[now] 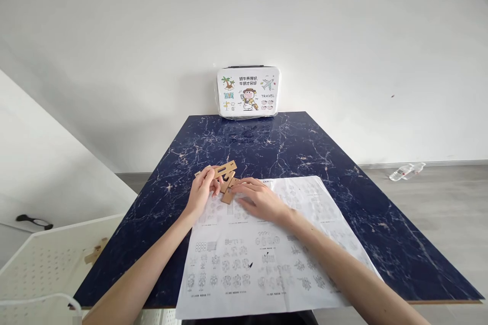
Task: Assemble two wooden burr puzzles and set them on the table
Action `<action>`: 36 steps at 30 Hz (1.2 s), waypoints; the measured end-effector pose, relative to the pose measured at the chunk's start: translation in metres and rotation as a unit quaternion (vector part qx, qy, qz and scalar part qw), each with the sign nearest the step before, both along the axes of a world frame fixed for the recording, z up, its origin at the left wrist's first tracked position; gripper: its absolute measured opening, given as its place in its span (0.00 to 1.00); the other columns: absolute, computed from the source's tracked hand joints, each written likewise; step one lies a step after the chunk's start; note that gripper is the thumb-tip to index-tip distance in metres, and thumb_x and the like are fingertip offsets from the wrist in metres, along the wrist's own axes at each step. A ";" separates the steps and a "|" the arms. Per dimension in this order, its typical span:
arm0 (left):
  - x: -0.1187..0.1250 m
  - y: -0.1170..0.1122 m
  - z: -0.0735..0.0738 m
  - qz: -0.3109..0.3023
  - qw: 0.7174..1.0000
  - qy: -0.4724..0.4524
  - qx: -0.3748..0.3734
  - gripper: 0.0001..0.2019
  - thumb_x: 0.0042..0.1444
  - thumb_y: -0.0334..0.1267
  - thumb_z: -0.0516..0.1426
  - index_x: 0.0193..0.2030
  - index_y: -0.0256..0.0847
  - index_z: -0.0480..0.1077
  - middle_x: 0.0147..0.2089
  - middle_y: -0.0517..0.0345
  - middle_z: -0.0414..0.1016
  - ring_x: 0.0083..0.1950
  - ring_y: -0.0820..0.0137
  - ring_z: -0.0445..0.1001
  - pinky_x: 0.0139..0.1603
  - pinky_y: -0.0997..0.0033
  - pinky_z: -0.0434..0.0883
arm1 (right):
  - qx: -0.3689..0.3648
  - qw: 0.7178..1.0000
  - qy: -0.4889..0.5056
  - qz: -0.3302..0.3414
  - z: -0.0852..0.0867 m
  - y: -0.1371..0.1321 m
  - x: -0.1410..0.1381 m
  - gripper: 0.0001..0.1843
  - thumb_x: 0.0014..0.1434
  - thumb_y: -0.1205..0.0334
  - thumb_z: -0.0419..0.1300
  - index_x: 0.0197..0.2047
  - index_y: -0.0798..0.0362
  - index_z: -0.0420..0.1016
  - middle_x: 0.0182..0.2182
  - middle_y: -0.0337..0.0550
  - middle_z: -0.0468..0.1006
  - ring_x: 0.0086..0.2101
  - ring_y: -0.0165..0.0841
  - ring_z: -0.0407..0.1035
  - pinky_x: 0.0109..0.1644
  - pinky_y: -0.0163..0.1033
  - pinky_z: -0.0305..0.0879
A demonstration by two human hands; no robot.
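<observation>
My left hand (203, 190) grips a flat wooden puzzle piece (230, 166) between thumb and fingers. That piece has a long slot and a number 2 near its end. Below and right of it, several other flat wooden pieces (229, 197) lie loosely overlapped at the top edge of a printed instruction sheet (224, 310). One of these has a curved notch. My right hand (263, 200) is palm down over the sheet. Its fingers reach out to the loose pieces and touch them, with the thumb apart. Part of another wooden piece shows behind my left fingers.
The sheet lies on a dark blue marbled table (263, 147). A white cartoon-printed case (248, 92) stands at the back against the wall. At lower left, a white perforated surface (41, 259) holds some wooden pieces (96, 251). Clear plastic bottles (407, 171) lie on the floor at right.
</observation>
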State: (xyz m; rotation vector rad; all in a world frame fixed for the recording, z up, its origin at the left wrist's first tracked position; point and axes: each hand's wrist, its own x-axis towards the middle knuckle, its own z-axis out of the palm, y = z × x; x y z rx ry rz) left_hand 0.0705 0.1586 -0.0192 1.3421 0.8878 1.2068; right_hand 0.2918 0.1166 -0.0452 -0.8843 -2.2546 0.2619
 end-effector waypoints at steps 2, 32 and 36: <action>0.000 0.000 0.000 0.002 1.000 0.004 -0.001 0.17 0.67 0.52 0.58 0.48 0.39 0.73 0.32 0.59 0.73 0.21 0.77 0.66 0.19 0.77 0.59 | 0.008 1.000 -0.009 0.003 0.000 0.000 0.000 0.18 0.69 0.70 0.60 0.60 0.49 0.74 0.54 0.46 0.82 0.58 0.43 0.70 0.62 0.53 0.70; 0.008 -0.023 0.008 -0.019 0.999 0.041 0.005 0.20 0.68 0.55 0.57 0.52 0.39 0.70 0.33 0.58 0.74 0.21 0.77 0.64 0.21 0.74 0.62 | 0.005 0.999 0.001 -0.052 -0.005 0.002 0.002 0.13 0.67 0.59 0.66 0.54 0.51 0.77 0.51 0.52 0.76 0.50 0.44 0.70 0.54 0.52 0.73; 0.008 -0.027 0.007 -0.014 0.999 0.045 0.014 0.21 0.68 0.55 0.58 0.56 0.40 0.69 0.38 0.54 0.78 0.21 0.76 0.66 0.20 0.75 0.62 | -0.005 0.998 -0.019 -0.056 -0.006 0.006 0.009 0.13 0.67 0.55 0.67 0.52 0.51 0.78 0.43 0.49 0.78 0.46 0.44 0.70 0.51 0.51 0.73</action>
